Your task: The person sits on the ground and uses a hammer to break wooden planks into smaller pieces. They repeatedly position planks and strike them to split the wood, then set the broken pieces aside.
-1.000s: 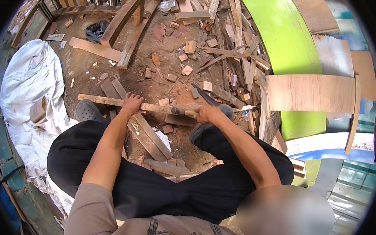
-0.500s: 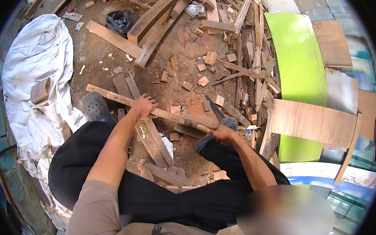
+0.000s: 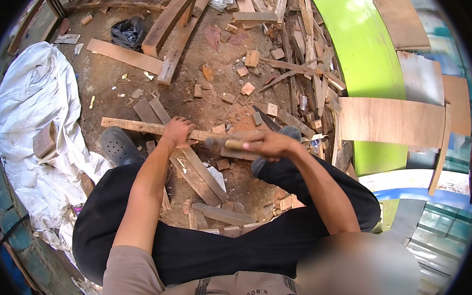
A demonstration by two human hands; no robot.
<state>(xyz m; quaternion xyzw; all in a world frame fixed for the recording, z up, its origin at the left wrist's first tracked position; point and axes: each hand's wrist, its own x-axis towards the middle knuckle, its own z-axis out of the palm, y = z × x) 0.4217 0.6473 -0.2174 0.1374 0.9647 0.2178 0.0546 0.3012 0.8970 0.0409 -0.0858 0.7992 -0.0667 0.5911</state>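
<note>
The left hand (image 3: pixel 177 132) is closed down on a long, rough wooden batten (image 3: pixel 135 126) that lies flat on the dirt between the feet, running out toward nine o'clock. The right hand (image 3: pixel 268 145) is fisted round the wooden handle of a hammer (image 3: pixel 221 143), head toward nine o'clock, just above the batten. Splintered offcuts crowd twelve to three o'clock beside a smooth green panel (image 3: pixel 363 58); crumpled white sheeting (image 3: pixel 35 99) hems nine o'clock, leaving bare earth only around the batten.
</note>
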